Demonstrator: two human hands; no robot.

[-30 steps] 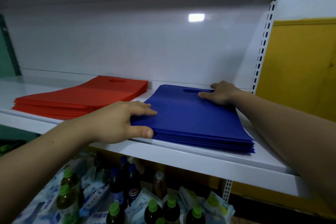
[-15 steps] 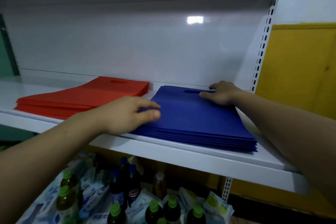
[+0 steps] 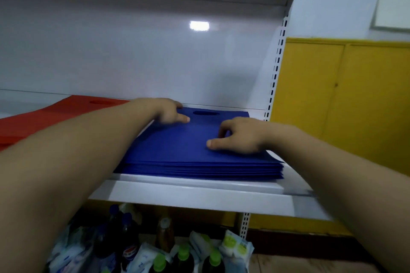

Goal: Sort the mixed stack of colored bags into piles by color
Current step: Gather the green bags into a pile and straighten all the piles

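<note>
Left hand (image 3: 166, 112) farther back, right hand (image 3: 240, 137) nearer

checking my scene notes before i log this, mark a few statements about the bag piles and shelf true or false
1. Both hands are on the blue pile. True: the left hand and the right hand touch the top of the blue pile.
2. The red pile lies to the right of the blue one. False: the red pile is to its left.
3. The top blue bag has a handle hole near its far edge. True: the handle hole shows there.
4. A red bag lies on top of the blue pile. False: its top bag is blue.
5. Only cans sit below the shelf. False: bottles with green caps and packets are there.
</note>
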